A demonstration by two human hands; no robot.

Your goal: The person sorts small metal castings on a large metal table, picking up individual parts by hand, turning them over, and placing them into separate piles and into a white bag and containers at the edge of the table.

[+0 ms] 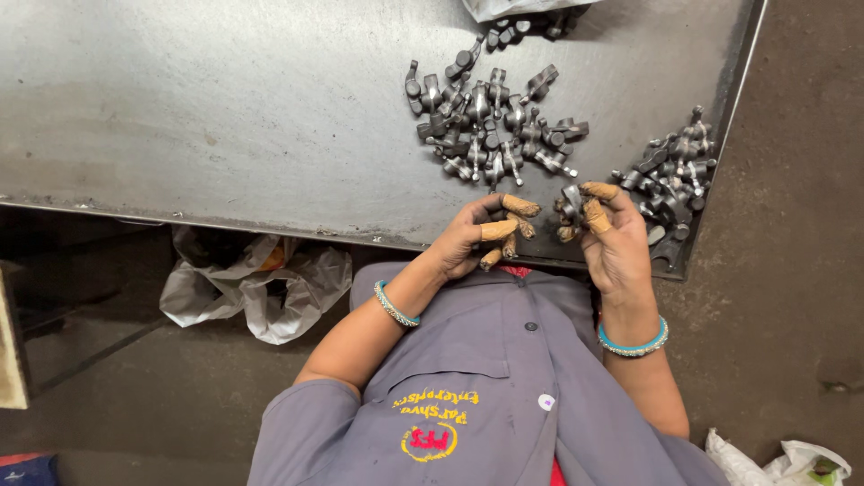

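Note:
My right hand point(614, 243), fingertips wrapped in tan tape, holds a small grey metal part point(571, 203) at the near edge of the steel table point(225, 108). My left hand point(477, 236), also taped at the fingertips, is curled just left of it with nothing visible in it; whether it touches the part I cannot tell. A pile of similar metal parts point(490, 126) lies on the table beyond my hands. A second pile point(673, 175) sits to the right, near the table's corner.
A plastic bag with more parts point(517, 13) lies at the table's far edge. Crumpled white plastic bags point(256, 283) lie on the floor under the table's near edge. Another white bag point(783, 463) is on the floor at lower right.

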